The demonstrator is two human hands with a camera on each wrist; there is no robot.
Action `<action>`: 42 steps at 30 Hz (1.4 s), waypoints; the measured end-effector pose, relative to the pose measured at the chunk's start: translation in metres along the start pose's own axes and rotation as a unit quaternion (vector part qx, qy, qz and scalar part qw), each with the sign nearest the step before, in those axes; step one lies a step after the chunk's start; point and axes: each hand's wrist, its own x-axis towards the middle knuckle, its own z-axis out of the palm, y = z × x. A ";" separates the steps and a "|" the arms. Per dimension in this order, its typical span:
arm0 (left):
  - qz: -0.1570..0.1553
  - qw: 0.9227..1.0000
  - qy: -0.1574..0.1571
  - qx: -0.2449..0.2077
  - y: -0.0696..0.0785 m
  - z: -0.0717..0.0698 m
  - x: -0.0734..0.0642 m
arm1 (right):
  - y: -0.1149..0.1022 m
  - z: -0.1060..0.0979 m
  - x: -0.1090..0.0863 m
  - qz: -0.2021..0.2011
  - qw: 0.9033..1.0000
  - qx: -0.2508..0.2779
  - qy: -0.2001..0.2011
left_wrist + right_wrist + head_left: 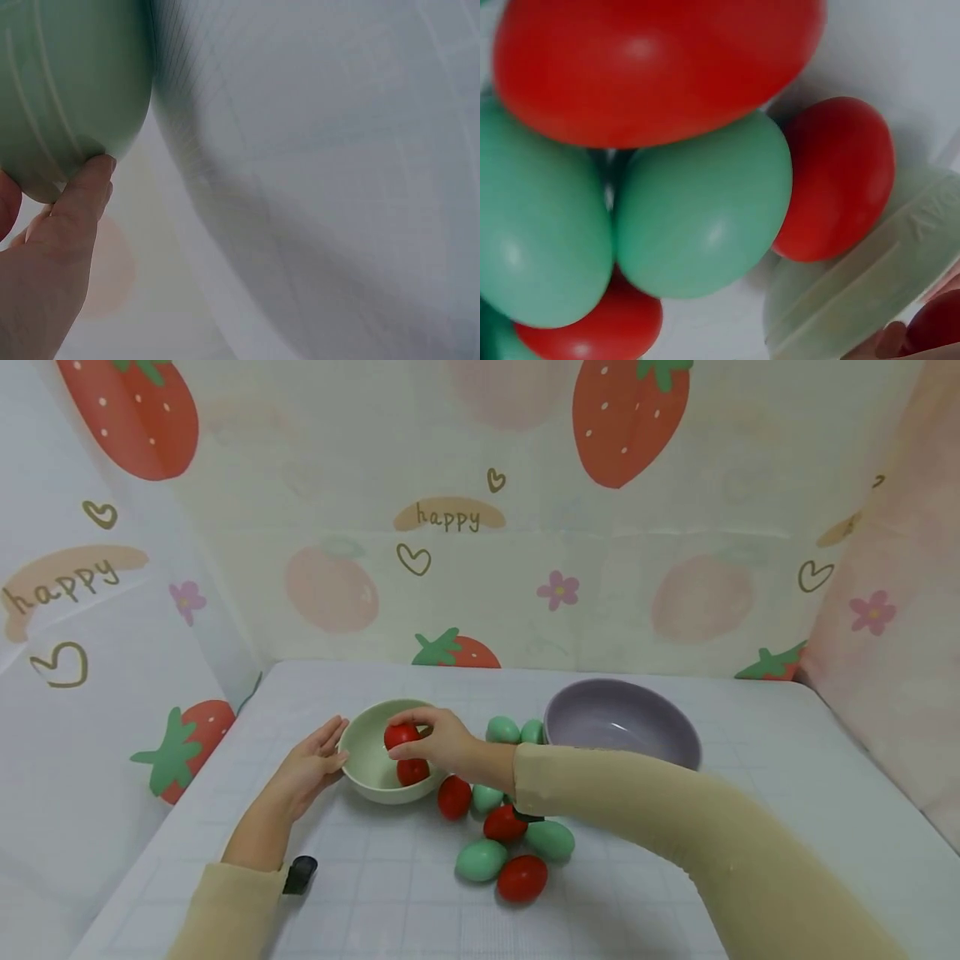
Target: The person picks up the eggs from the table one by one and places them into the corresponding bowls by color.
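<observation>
My right hand (447, 745) pinches a red egg (401, 736) between thumb and fingers above the pale green bowl (365, 760). Inside that bowl lies another red egg (412, 772), just below the held one. On the bowl's left side my left hand (307, 770) touches the outer wall with extended fingers. The left wrist view has those fingers (86, 187) against the bowl's ribbed side (97, 82). A red egg (838, 180) lies close beside the bowl in the right wrist view, with a green egg (705, 206) against it.
Several red and green eggs lie loose under and in front of my right forearm, among them a red egg (522, 878) and a green egg (482, 860) nearest me. A larger purple bowl (622, 718) stands behind the forearm on the white cloth-covered table (360, 885).
</observation>
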 end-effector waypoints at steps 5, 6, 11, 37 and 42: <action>0.002 1.000 -0.005 0.000 -0.001 0.000 -0.001 | 0.003 0.010 0.007 -0.004 1.000 -0.010 0.000; 0.003 1.000 -0.006 0.000 -0.001 0.000 -0.001 | 0.003 0.011 0.008 -0.005 1.000 -0.020 0.002; 0.004 1.000 -0.006 0.007 0.000 0.000 -0.001 | 0.006 0.016 0.016 -0.010 0.997 -0.080 0.004; 0.012 1.000 -0.023 -0.015 -0.003 -0.004 0.003 | 0.005 0.032 0.033 -0.027 0.933 -0.350 -0.084; 0.013 0.999 -0.025 -0.017 -0.002 -0.002 0.003 | 0.005 0.031 0.032 -0.021 0.930 -0.354 -0.094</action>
